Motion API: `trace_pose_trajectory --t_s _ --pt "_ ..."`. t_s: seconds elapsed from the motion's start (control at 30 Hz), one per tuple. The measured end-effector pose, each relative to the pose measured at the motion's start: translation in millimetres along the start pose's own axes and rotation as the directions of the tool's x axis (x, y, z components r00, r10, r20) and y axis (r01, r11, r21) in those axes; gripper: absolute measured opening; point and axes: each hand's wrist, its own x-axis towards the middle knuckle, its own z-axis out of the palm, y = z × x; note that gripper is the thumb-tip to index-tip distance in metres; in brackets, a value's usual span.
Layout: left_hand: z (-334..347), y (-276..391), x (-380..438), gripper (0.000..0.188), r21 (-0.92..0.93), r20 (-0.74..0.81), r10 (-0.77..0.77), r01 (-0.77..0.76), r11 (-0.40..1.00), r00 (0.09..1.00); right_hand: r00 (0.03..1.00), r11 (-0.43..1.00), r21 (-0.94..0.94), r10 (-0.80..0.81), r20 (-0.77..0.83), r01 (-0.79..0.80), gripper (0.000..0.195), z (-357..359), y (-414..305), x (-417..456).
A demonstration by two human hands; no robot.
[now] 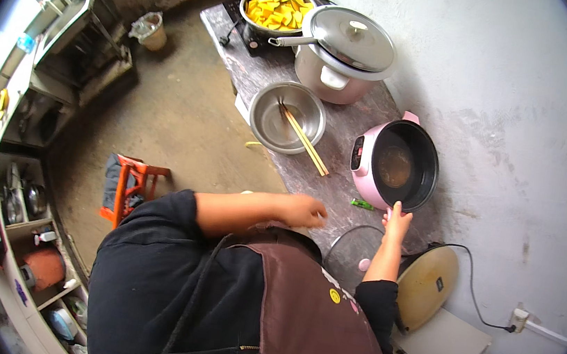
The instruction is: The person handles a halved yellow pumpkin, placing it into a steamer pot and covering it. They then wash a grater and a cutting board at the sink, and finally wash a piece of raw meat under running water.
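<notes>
My right hand (pixel 397 222) grips the near pink handle of an electric cooking pot (pixel 364 183). The pot is uncovered, with a black inside and a brownish patch on its bottom. My left hand (pixel 304 211) hovers by the table's near edge, fingers loosely bent and holding nothing that I can see. Between my arms lies a glass lid (pixel 351 247) with a pink knob, partly hidden by my body. A small green object (pixel 363 204) rests beside the pot. Farther left, a steel bowl (pixel 269 117) holds a pair of wooden chopsticks (pixel 308 145).
A big cooker (pixel 315 78) bears a lidded steel pan (pixel 349 37). Behind it, a bowl of yellow vegetable slices (pixel 279 9) sits on a black cooktop (pixel 251 42). A round board (pixel 425 287) leans near a cord (pixel 474 298). An orange chair (pixel 130 186) stands left.
</notes>
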Motion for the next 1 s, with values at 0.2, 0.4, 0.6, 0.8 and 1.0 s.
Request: trace_pose_trajectory --t_s 0.2,0.4,0.6,0.8,1.0 --pt "-116 -23 -96 0.031 -0.307 -0.581 -0.234 0.056 0.950 0.779 0.861 0.844 -0.342 -0.484 -0.157 0.412 0.059 -1 32 -28" --pt "-245 -67 -85 0.043 -0.492 -0.759 -0.361 -0.115 0.863 0.542 0.667 0.660 -0.615 -0.692 -0.276 0.431 0.067 -9 22 -97" --pt "-391 -165 -37 0.079 -0.871 -0.483 -0.489 -0.340 0.356 0.726 0.837 0.899 -0.365 -0.384 -0.390 0.243 0.062 37 24 -135" --pt "-441 -195 11 0.063 -0.939 -0.344 -0.604 -0.283 0.197 0.719 0.863 0.905 -0.380 -0.339 -0.375 0.191 0.062 112 12 -200" --pt "-458 -219 41 0.052 -0.947 -0.312 -0.544 -0.207 0.246 0.779 0.888 0.935 -0.349 -0.208 -0.410 0.058 0.062 97 25 -210"
